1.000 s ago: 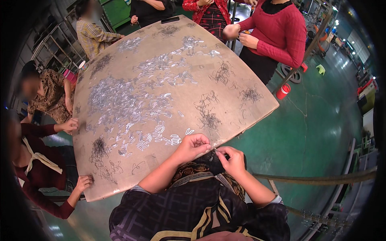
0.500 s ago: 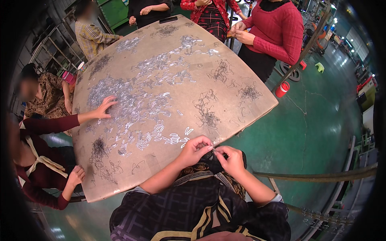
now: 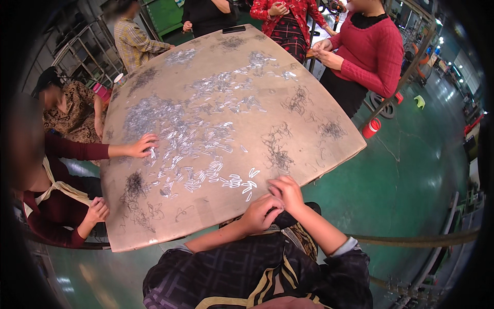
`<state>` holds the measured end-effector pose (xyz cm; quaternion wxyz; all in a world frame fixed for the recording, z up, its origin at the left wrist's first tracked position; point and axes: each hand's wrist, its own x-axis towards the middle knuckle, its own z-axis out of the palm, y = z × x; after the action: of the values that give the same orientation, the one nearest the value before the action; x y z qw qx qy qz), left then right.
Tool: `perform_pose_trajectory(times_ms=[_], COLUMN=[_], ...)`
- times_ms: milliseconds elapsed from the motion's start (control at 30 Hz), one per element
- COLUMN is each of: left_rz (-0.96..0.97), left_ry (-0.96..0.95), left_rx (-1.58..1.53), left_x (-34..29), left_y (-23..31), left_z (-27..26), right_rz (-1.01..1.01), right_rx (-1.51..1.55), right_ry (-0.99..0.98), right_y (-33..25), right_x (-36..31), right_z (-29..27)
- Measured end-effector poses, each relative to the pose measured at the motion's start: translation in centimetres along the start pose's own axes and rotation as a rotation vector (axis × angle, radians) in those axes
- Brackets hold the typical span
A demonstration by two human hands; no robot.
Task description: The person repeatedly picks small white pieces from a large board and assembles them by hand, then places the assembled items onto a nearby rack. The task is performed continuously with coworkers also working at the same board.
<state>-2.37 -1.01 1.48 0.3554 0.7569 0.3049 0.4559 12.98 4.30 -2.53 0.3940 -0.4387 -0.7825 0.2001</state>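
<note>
Near the table's front corner, my left hand (image 3: 261,213) is closed, its thumb and fingers pressed together; whatever lies in them is too small and hidden to make out. My right hand (image 3: 289,194) crosses just beyond it, over the table edge, with fingers curled and their tips drawn together. I cannot tell what the right fingers hold. Just left of my hands lie several small shiny oblong pieces (image 3: 235,181), part of a wide scatter. A loose tangle of thin dark bent wires (image 3: 278,154) lies beyond my right hand.
The brown-topped table (image 3: 216,203) bears a big heap of shiny pieces (image 3: 149,116) and more wire tangles (image 3: 135,184). A co-worker's hand (image 3: 143,146) rests on the heap at left. Other people stand around the far sides. A red container (image 3: 371,127) stands on the green floor.
My hands were together in a pinch at the table edge. Now the left has come down and closed, and the right has moved up past it over the table. The view has shifted slightly.
</note>
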Motion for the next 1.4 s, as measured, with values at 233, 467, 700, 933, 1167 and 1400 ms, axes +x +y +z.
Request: perform_pose_trajectory(times_ms=[233, 467, 700, 933, 1167, 1400], left_rz=[0.059, 0.005, -0.095, -0.144, -0.193, -0.222], left_ry=[0.007, 0.063, 0.042, -0.008, 0.008, 0.000], left_rx=[0.001, -0.025, -0.090, -0.017, 0.006, 0.004], left_x=[-0.4, -0.5, 0.1, 0.2, 0.9, 0.9], left_y=[0.2, -0.8, -0.8, -1.3, -0.7, -0.4], left_z=[0.1, 0.0, 0.4, 0.9, 1.7, 2.0], right_rz=[0.049, 0.059, 0.396, 0.602, 0.560, 0.527], right_rx=[-0.210, -0.109, 0.214, 0.499, 0.461, 0.336], right_ry=[-0.139, -0.182, -0.174, -0.079, 0.056, 0.090], right_y=[1.2, 2.2, 0.6, -0.2, -3.7, -5.7], right_x=[3.5, 4.2, 2.8, -1.0, -3.0, -3.1], right_z=[4.9, 5.6, 1.5, -4.0, -6.7, -7.4])
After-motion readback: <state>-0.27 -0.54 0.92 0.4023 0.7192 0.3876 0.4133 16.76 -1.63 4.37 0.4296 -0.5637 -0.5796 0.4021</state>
